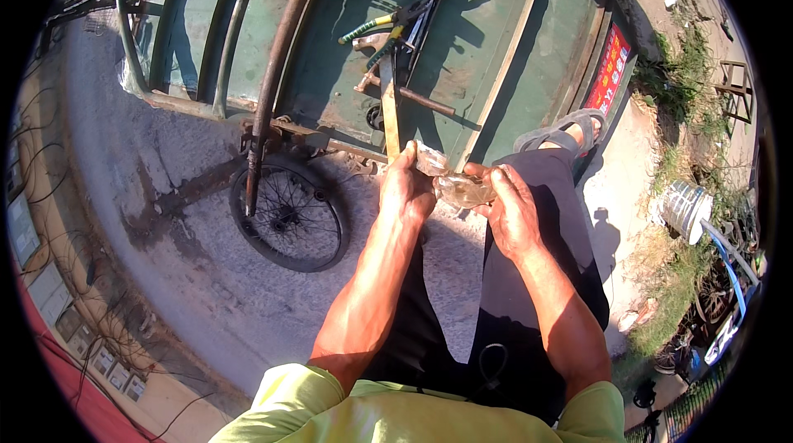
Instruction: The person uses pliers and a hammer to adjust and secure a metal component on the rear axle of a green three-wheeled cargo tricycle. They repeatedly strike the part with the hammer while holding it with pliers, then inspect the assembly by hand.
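Note:
Both hands meet in front of my legs around a crumpled clear plastic bag (464, 190) with something brownish inside. My left hand (405, 189) pinches the bag's left end, its fingers closed. My right hand (514, 210) is closed on the other end, thumb and fingers gripping the plastic. Just beyond the left hand, a hammer with a flat, light wooden handle (389, 108) lies on the green metal bed (330, 71). A smaller hammer with a brown handle (421, 99) crosses it. Pliers with yellow-and-green grips (372, 28) rest nearby.
The green bed belongs to a cart with rusty bars (281, 55) and a spoked wheel (289, 213) at left. My sandaled foot (570, 133) rests on its right part, near a red sign (610, 70). A wrapped white roll (687, 210) and weeds lie at the right.

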Demonstrator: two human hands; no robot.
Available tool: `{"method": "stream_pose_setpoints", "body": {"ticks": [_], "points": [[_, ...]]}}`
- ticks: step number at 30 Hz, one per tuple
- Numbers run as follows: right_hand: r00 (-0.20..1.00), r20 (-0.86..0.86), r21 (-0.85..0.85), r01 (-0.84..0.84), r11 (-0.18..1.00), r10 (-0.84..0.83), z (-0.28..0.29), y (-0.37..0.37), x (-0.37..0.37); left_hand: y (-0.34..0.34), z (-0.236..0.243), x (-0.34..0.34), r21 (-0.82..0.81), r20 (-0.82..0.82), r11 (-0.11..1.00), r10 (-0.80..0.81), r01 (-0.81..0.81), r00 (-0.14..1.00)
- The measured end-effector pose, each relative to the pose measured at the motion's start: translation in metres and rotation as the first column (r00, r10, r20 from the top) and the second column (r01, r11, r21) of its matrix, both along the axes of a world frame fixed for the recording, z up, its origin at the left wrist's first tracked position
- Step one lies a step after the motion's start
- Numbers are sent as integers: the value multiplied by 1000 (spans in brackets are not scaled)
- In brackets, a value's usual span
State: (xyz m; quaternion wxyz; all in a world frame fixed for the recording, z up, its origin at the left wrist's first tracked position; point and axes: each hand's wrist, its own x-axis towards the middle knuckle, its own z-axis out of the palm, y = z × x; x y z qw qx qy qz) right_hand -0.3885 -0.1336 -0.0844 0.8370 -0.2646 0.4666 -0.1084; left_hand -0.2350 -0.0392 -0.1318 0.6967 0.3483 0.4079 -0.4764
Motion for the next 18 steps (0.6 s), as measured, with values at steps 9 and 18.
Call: {"method": "stream_pose_setpoints", "body": {"ticks": [9, 18], "points": [[991, -68, -92, -121, 988, 115, -10, 3, -7, 19, 0, 1, -37, 23, 999, 35, -34, 999], [998, 17, -189, -63, 980, 68, -4, -28, -12, 80, 5, 2, 326, 459, 688, -714, 648, 528]]}}
